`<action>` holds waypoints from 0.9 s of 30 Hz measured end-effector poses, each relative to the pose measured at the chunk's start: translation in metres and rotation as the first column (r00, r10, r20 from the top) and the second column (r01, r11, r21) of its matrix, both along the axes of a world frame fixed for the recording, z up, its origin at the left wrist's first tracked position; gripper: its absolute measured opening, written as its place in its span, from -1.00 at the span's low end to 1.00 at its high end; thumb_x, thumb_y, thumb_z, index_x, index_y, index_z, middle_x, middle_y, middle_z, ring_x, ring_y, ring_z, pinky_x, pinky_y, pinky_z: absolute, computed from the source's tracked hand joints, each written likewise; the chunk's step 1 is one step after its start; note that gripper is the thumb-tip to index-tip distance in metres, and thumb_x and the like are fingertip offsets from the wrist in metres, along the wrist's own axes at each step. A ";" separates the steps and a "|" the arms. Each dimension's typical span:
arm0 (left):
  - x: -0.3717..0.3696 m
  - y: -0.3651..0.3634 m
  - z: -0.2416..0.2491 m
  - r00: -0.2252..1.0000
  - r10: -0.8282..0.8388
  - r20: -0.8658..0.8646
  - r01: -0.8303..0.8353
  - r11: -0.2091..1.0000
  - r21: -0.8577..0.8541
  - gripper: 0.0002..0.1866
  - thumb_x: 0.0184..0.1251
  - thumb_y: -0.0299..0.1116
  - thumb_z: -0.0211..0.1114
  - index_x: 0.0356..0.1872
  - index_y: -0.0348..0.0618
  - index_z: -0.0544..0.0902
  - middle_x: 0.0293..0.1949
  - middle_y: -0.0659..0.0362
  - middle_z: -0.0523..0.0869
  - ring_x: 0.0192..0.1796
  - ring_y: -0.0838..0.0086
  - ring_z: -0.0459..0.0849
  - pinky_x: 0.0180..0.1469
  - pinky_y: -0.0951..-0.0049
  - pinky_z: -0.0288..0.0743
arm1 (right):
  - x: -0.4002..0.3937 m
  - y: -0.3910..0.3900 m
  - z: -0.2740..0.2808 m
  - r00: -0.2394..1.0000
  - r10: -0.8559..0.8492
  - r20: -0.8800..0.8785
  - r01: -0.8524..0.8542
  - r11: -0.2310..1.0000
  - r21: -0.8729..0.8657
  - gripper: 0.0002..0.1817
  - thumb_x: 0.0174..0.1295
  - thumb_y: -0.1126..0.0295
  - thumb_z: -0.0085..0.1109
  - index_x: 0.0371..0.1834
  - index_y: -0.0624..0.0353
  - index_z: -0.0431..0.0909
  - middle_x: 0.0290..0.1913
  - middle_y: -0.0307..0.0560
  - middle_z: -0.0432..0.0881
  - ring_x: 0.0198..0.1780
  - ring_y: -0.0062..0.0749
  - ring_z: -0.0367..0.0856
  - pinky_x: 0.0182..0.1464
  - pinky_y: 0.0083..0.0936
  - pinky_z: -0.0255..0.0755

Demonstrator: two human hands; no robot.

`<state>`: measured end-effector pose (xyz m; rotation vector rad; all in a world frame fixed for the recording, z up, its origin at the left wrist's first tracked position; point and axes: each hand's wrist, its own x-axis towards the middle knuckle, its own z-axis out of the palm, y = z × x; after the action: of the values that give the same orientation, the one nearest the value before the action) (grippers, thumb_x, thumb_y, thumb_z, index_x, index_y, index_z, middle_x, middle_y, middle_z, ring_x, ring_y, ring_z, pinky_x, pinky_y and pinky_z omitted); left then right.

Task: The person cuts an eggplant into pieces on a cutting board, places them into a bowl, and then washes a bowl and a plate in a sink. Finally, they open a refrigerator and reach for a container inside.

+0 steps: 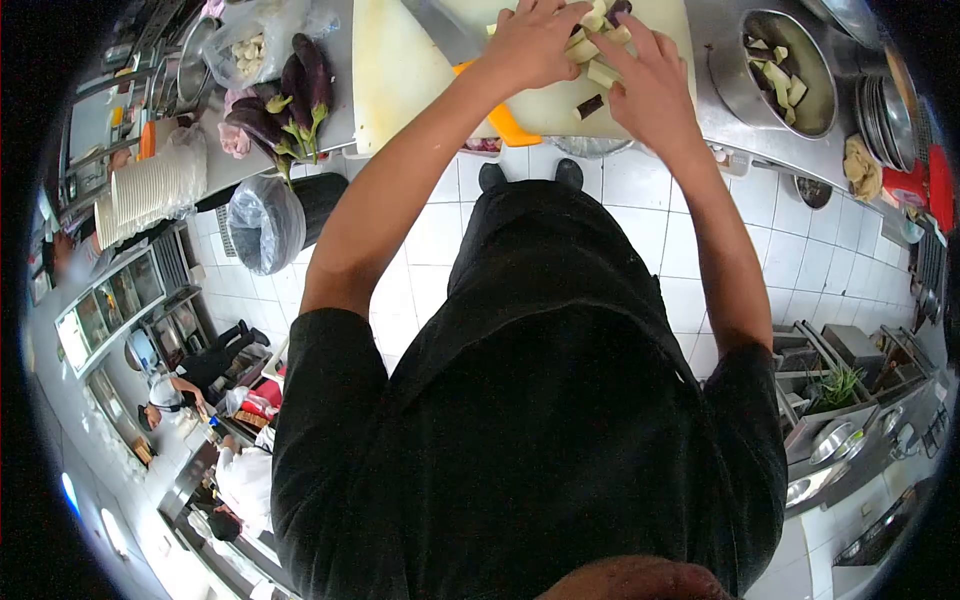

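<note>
Cut eggplant pieces (583, 48) lie in a small heap at the far edge of the cutting board (385, 85). My left hand (535, 45) rests over the heap's left side, fingers stretched out and touching it. From the right, my right hand (648, 85) reaches over the pieces with its fingers spread. One dark-skinned chunk (589, 106) sits apart, near the right thumb. Under my left forearm lies a knife (440, 28) with an orange handle (514, 126); the forearm hides its middle. Some pieces are partly covered by my fingers.
Whole eggplants (308, 85) and a bag of pale cloves (248, 55) stand left of the board. On the right, a metal pot (775, 75) contains cut eggplant. A lined bin (265, 225) stands below the counter. Two people work at the lower left.
</note>
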<state>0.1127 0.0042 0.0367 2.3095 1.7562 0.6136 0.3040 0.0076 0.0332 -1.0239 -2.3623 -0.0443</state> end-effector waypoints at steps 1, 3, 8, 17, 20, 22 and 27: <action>0.000 0.006 -0.003 0.998 -0.002 -0.056 -0.003 0.997 -0.076 -0.35 0.01 -0.33 0.45 0.23 -0.14 0.52 0.02 -0.01 0.62 0.15 0.03 0.55 0.16 -0.06 0.41 | 0.000 0.006 0.008 0.998 0.020 0.064 -0.010 0.988 -0.155 -0.56 0.06 0.47 0.29 0.09 0.10 0.63 0.12 0.05 0.57 0.12 0.02 0.54 0.17 -0.18 0.46; 0.002 0.020 -0.004 0.995 -0.003 -0.100 -0.015 0.983 -0.182 -0.38 0.03 -0.32 0.45 0.21 -0.12 0.52 0.01 -0.04 0.64 0.14 0.02 0.58 0.15 -0.07 0.42 | -0.003 0.026 0.025 0.982 0.085 0.171 0.001 0.893 -0.450 -0.38 -0.05 0.43 0.29 0.22 0.04 0.53 0.38 0.11 0.33 0.28 0.12 0.34 0.27 -0.01 0.35; -0.003 0.039 0.001 0.987 0.043 0.156 -0.005 0.972 -0.235 -0.61 0.14 -0.30 0.39 0.00 -0.17 0.63 -0.09 -0.10 0.71 0.00 -0.02 0.67 0.06 0.08 0.52 | 0.001 0.084 -0.005 0.989 0.140 0.042 -0.105 0.878 -0.467 -0.49 -0.01 0.37 0.29 0.12 0.05 0.60 0.14 0.14 0.54 0.10 0.17 0.49 0.15 -0.08 0.43; -0.026 0.060 -0.030 0.994 0.094 0.053 -0.082 0.978 -0.194 -0.63 0.04 -0.30 0.35 -0.05 -0.05 0.75 -0.10 0.01 0.71 0.01 0.07 0.66 0.14 0.14 0.54 | 0.008 0.124 -0.030 0.999 -0.003 -0.048 -0.032 0.694 -0.719 -0.67 0.15 0.43 0.30 0.01 0.17 0.67 -0.06 0.06 0.71 -0.02 -0.11 0.70 0.07 -0.32 0.54; -0.038 0.071 -0.054 0.994 0.081 0.074 -0.069 0.985 -0.156 -0.54 0.03 -0.26 0.41 0.04 -0.02 0.71 -0.11 -0.03 0.68 -0.03 0.04 0.67 0.11 0.15 0.56 | 0.028 0.113 -0.030 0.975 -0.063 -0.211 -0.084 0.777 -0.623 -0.64 0.15 0.38 0.32 0.04 0.15 0.66 -0.06 0.10 0.69 -0.03 -0.06 0.68 0.08 -0.28 0.52; -0.044 0.066 -0.044 0.955 0.119 0.271 -0.077 0.983 -0.164 -0.62 0.12 -0.32 0.38 0.00 -0.15 0.68 -0.15 -0.10 0.72 -0.08 0.06 0.70 0.00 0.17 0.56 | 0.040 0.081 -0.003 0.966 -0.179 -0.184 0.054 0.843 -0.535 -0.57 0.11 0.38 0.30 0.11 0.09 0.64 -0.01 0.16 0.65 0.00 0.11 0.61 0.14 -0.15 0.45; -0.042 0.060 -0.008 0.853 0.211 0.478 0.015 0.905 -0.425 -0.56 0.07 -0.27 0.44 0.02 -0.19 0.69 -0.18 -0.09 0.71 -0.16 0.13 0.72 -0.08 0.23 0.57 | 0.043 0.032 -0.024 0.996 -0.077 -0.035 0.058 0.921 -0.386 -0.67 0.17 0.35 0.23 0.02 0.10 0.69 -0.19 0.16 0.65 -0.08 0.14 0.63 0.03 -0.14 0.54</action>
<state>0.0712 0.0639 0.0287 1.5837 1.5591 0.7103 0.3470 0.0394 0.0095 -1.2705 -2.3397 0.4320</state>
